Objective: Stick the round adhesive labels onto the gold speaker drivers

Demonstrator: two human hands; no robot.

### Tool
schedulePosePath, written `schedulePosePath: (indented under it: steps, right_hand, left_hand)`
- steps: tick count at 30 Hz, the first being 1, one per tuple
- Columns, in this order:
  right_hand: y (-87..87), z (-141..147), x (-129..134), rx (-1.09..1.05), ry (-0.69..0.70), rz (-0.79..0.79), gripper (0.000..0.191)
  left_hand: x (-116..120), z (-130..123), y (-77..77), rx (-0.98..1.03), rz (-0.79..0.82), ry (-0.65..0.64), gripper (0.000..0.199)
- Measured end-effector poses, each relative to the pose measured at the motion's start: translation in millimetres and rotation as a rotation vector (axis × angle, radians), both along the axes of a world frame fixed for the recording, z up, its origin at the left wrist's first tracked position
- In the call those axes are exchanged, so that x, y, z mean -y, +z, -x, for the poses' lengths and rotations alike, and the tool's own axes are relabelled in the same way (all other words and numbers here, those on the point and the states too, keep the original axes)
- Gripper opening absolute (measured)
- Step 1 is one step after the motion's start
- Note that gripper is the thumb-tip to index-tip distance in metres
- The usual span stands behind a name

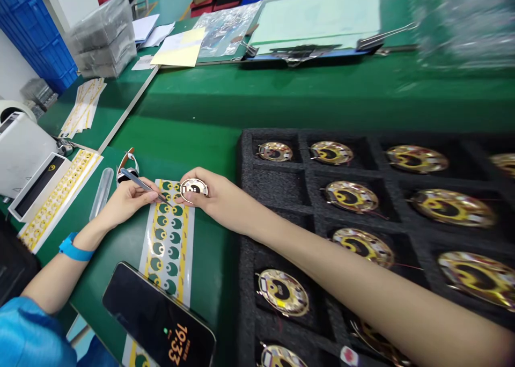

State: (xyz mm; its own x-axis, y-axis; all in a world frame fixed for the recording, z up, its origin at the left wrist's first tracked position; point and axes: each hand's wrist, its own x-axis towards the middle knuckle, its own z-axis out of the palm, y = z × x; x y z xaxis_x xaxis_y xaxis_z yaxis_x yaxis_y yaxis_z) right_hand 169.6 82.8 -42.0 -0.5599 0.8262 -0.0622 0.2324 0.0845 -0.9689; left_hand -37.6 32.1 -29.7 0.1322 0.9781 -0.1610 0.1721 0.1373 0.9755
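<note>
My left hand (126,200), with a blue band on its wrist, is closed on a pair of tweezers (137,180). The tips of the tweezers point down at a sheet of yellow and white stickers (164,238), at its upper part. In my right hand (219,198) is a small round watch part (195,188) with a shiny rim, gripped between thumb and fingers. It is held over the upper right edge of the sheet. The sheet lies on the green table, its lower part hidden under a phone (159,318).
A black foam tray (277,187) with several round gold-rimmed watch parts (351,197) fills the right side. Left of my hands are a strapped watch (131,166), a clear plastic piece (101,194) and a white device (24,158). A clipboard (314,18) lies at the back.
</note>
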Motion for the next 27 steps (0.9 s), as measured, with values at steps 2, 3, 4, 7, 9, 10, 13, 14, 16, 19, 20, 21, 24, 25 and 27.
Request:
schedulePosePath:
  steps: [2, 3, 4, 7, 9, 10, 13, 14, 16, 19, 20, 21, 24, 25, 27]
  right_hand:
    - [0.5, 0.1, -0.5, -0.001, 0.002, 0.005, 0.013]
    - [0.9, 0.1, -0.7, 0.0, 0.002, 0.009, 0.014]
    - [1.2, 0.0, -0.8, 0.0, 0.003, 0.015, 0.014]
    - [1.5, -0.2, -0.7, -0.006, 0.002, 0.045, 0.015]
    - [0.5, 0.1, -0.7, -0.019, -0.001, 0.082, 0.015]
    - [-0.3, 0.6, -1.0, -0.028, -0.001, 0.108, 0.016]
    - [-1.3, 2.7, -3.0, -0.067, 0.004, 0.2, 0.016]
    - [-0.3, 3.2, -3.6, -0.083, 0.007, 0.229, 0.016]
    - [4.5, 2.3, -3.1, -0.121, 0.017, 0.278, 0.015]
    - [16.5, -7.3, 8.5, -0.189, 0.049, 0.325, 0.015]
    - [20.4, -12.9, 16.3, -0.219, 0.06, 0.337, 0.019]
    - [23.7, -19.5, 26.0, -0.256, 0.072, 0.361, 0.025]
    - [29.1, -41.3, 61.8, -0.375, 0.099, 0.563, 0.037]
    - [29.5, -47.8, 73.8, -0.392, 0.103, 0.651, 0.037]
    - [28.6, -58.0, 93.7, -0.387, 0.114, 0.776, 0.034]
  left_hand:
    - [-0.4, -0.5, 0.0, 0.0, 0.005, 0.008, 0.017]
    - [-0.6, -0.9, 0.0, 0.003, 0.006, 0.014, 0.018]
    - [-0.6, -1.4, 0.1, 0.008, 0.007, 0.02, 0.018]
    - [1.1, -4.0, 2.0, 0.041, 0.006, 0.042, 0.018]
    - [4.6, -6.6, 5.5, 0.083, 0.007, 0.048, 0.02]
    - [7.1, -8.1, 8.1, 0.107, 0.008, 0.045, 0.023]
    - [16.1, -13.4, 19.2, 0.207, 0.0, 0.031, 0.029]
    - [19.1, -15.4, 23.6, 0.267, 0.001, 0.034, 0.028]
    - [24.3, -19.4, 32.2, 0.409, 0.015, 0.06, 0.023]
    - [30.1, -25.2, 43.3, 0.542, 0.048, 0.139, 0.016]
    - [31.9, -27.3, 46.3, 0.55, 0.058, 0.164, 0.014]
    - [33.9, -29.4, 48.9, 0.548, 0.073, 0.182, 0.013]
    - [41.7, -37.0, 54.1, 0.519, 0.139, 0.179, 0.011]
    - [44.9, -39.9, 54.9, 0.507, 0.159, 0.167, 0.011]
    - [51.6, -45.8, 55.0, 0.481, 0.193, 0.142, 0.011]
